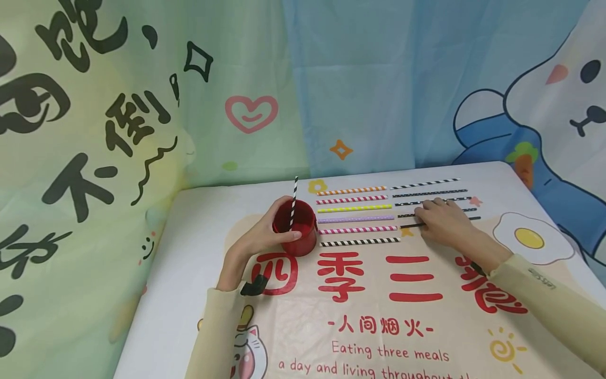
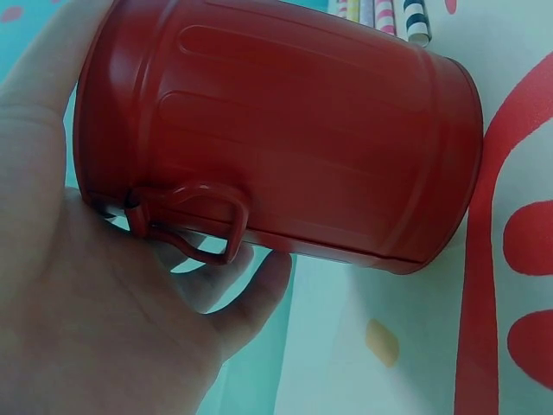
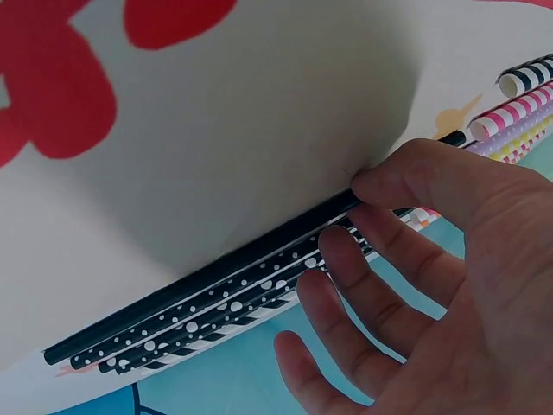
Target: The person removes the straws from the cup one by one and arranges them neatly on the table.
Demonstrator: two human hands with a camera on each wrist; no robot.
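My left hand [image 1: 258, 237] holds a small red metal bucket [image 1: 302, 243] by its side near the rim, thumb over the front edge. One black-and-white striped paper straw [image 1: 295, 190] leans upright in it. In the left wrist view a small loop handle [image 2: 235, 229] shows on the bucket wall beside the palm. My right hand [image 1: 445, 221] is over the right-hand group of straws, and its thumb and index finger pinch a plain black straw [image 3: 216, 269], the nearest of that group. Behind it lie black straws with white dots [image 3: 194, 309], partly hidden by the fingers.
Left of the black group lies a column of coloured straws, among them orange-striped [image 1: 351, 190], yellow [image 1: 355, 208], purple [image 1: 356, 219] and black-and-white [image 1: 360, 242] ones. A printed cloth [image 1: 379, 337] covers the table. A patterned curtain [image 1: 255, 63] hangs behind its far edge.
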